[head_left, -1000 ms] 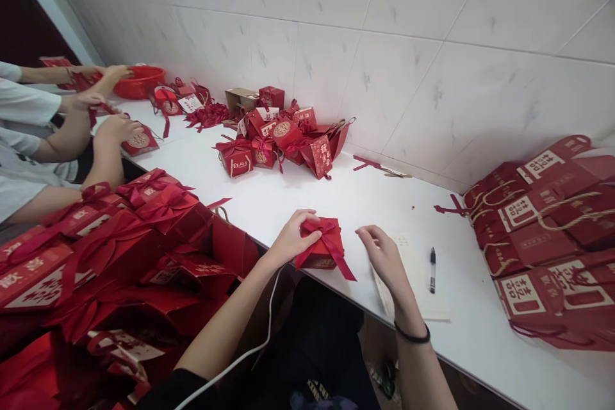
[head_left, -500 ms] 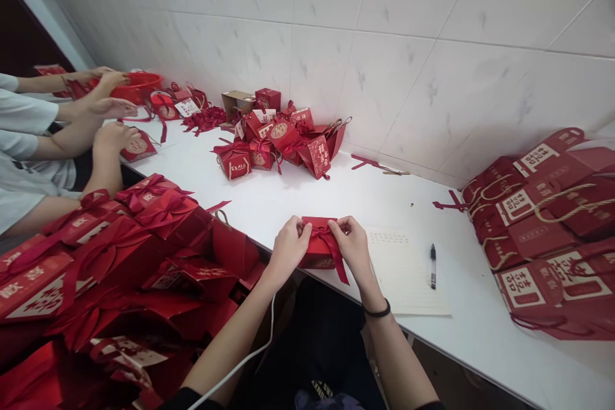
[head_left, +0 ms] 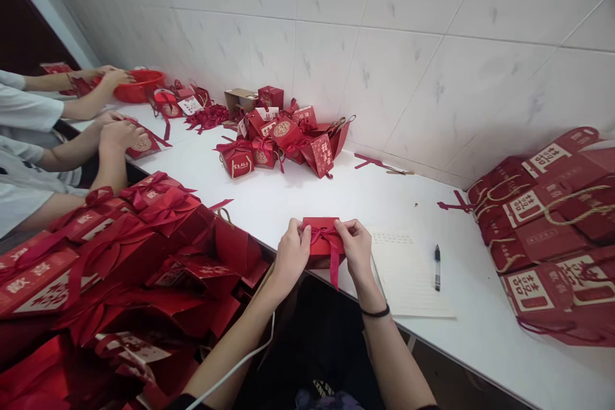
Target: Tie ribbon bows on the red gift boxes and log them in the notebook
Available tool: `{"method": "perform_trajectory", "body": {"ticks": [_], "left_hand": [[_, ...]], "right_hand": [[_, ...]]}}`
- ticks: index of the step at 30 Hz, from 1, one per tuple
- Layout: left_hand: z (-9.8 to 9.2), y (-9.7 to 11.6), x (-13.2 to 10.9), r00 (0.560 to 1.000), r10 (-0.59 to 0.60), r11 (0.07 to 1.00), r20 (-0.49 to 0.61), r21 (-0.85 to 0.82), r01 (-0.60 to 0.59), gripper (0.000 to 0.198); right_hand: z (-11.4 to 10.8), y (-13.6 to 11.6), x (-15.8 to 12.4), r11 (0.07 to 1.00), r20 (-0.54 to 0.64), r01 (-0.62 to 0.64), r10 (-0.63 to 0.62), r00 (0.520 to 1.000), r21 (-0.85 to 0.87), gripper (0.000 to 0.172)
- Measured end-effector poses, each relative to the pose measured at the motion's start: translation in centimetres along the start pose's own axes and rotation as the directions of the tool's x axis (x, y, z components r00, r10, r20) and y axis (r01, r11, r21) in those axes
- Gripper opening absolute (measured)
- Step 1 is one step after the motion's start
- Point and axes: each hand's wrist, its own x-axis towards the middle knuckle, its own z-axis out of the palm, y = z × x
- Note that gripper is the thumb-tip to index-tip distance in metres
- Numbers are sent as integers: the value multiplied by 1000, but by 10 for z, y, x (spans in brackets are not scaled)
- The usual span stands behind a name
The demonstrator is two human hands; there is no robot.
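Observation:
A small red gift box (head_left: pixel 317 262) sits at the front edge of the white table (head_left: pixel 403 205), directly before me. Dark red ribbon (head_left: pixel 334 264) is tied across its top in a bow, and one tail hangs down the front. My left hand (head_left: pixel 291 257) is closed at the box's left side, thumb and fingers pinching a ribbon loop. At the right side, my right hand (head_left: pixel 358 248) pinches the other side of the bow between thumb and fingertips. Parts of the bow are hidden under my fingers.
Finished-looking red boxes (head_left: pixel 158 250) are heaped at left. More small boxes (head_left: pixel 286 134) lie by the wall. A notepad (head_left: pixel 413 282) and pen (head_left: pixel 437 268) lie right of my hands, then stacked red gift bags (head_left: pixel 548 234). Co-workers' hands (head_left: pixel 120 136) work near a red basin (head_left: pixel 139 88).
The ribbon tail swings left and now hangs straighter down the box front. My hands stay at the bow. A co-worker's raised hand has come down onto a red box.

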Motion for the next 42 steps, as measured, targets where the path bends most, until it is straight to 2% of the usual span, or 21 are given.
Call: {"method": "perform_trajectory", "body": {"ticks": [11,14,16,18,20,21,22,24,25,27,30,32,34,37,39,40,42], "left_hand": [[2,-2,1,1000,-2,1000,11,-19,2,13],[0,-4,3,999,-10,996,43,-87,14,15],[-2,-6,6,997,-27,987,72,-153,38,19],[-4,-8,8,996,-34,978,77,-205,49,22],[-4,-8,11,998,-20,973,62,-229,33,23],[-3,-8,11,999,-2,971,47,-237,14,21],[-3,-7,11,999,24,969,25,-246,-17,18],[-1,-4,9,992,117,959,-44,-256,-124,13],[0,-3,6,979,185,946,-86,-253,-201,10],[3,-2,0,925,342,902,-165,-217,-372,7],[8,-3,-6,827,517,824,-221,-133,-550,6],[11,-7,-7,795,561,800,-231,-96,-592,7],[12,-11,-6,789,571,796,-227,-83,-600,7],[14,-17,-2,787,577,794,-216,-76,-603,7],[15,-20,0,762,606,774,-228,-55,-631,7],[15,-20,-1,741,626,758,-243,-38,-652,7],[13,-20,-3,692,660,725,-291,10,-688,7]], "right_hand": [[5,11,-3,977,-121,-34,60,991,210,37],[-7,12,2,993,3,-24,24,1000,112,36],[-21,13,6,999,152,26,-33,988,45,48],[-36,15,9,997,346,74,-78,935,23,75],[-46,18,9,995,525,98,-75,848,-16,99],[-49,19,7,993,576,107,-57,816,-52,105],[-49,20,5,990,595,113,-39,803,-88,106],[-46,19,1,984,569,127,-34,822,-125,97],[-43,19,-1,982,547,143,-52,836,-125,90],[-38,16,-2,966,530,219,-116,840,-136,80],[-35,11,2,922,610,336,-158,777,-190,86],[-36,8,11,935,678,305,-106,728,-182,97],[-38,7,22,968,732,208,-42,680,-138,103],[-36,5,38,987,815,80,70,576,-142,107],[-31,3,44,980,839,72,118,531,-183,107],[-28,3,45,977,837,100,108,537,-191,107],[-22,1,41,963,800,216,-1,600,-161,102]]}}
